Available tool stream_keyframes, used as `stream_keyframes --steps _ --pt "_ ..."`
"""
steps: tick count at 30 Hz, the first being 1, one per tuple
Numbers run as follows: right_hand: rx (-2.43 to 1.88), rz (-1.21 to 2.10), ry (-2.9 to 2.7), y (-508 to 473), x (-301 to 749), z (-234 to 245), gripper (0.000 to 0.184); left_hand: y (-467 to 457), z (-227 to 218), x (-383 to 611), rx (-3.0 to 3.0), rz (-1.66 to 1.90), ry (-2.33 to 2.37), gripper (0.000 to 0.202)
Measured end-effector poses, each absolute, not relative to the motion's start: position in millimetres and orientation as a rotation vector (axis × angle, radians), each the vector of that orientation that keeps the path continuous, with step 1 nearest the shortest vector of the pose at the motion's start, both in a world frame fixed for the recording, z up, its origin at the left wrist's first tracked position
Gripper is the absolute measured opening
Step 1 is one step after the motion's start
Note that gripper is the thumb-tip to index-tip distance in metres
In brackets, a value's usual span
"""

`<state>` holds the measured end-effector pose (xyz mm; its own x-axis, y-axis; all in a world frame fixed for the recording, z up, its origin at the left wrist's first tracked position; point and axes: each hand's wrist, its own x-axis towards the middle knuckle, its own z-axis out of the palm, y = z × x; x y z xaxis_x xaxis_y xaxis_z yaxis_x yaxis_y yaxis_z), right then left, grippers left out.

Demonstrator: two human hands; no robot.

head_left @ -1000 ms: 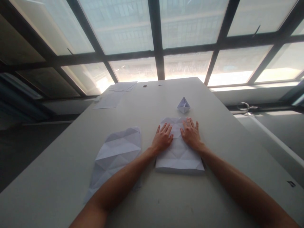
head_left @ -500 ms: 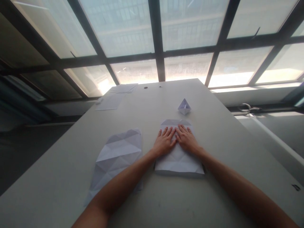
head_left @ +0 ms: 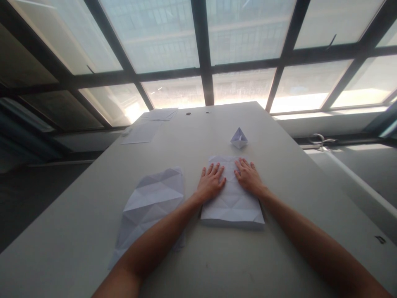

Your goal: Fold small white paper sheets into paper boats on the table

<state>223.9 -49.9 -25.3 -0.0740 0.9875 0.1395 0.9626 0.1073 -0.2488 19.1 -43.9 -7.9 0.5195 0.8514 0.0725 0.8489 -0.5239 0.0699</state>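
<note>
A creased white sheet of paper (head_left: 232, 203) lies in front of me, its near edge raised slightly off the table. My left hand (head_left: 211, 181) rests flat on the upper left part of this sheet, fingers spread. On the upper right part lies my right hand (head_left: 248, 177), also flat with its fingers apart. A strip of paper shows between the two hands. Just beyond the sheet stands a small folded paper boat (head_left: 239, 138). To the left is a second creased sheet (head_left: 155, 198), partly hidden under my left forearm.
The white table (head_left: 198, 145) narrows toward the windows. Several flat paper sheets (head_left: 142, 131) lie at its far left. A small dark object (head_left: 380, 239) sits near the right edge. Beyond that edge is a metal handle (head_left: 321, 140) on a white bar.
My hands have slid apart, the left one leftward and the right one rightward, across the sheet. The sheet's far end looks flatter. The view has shifted slightly.
</note>
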Motion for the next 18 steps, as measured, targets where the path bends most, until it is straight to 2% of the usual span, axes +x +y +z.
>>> stream_keyframes --steps 18 --pt "-1.903 0.146 -2.112 -50.9 225.4 -23.3 0.052 -43.0 -9.5 18.5 2.721 0.178 1.506 0.057"
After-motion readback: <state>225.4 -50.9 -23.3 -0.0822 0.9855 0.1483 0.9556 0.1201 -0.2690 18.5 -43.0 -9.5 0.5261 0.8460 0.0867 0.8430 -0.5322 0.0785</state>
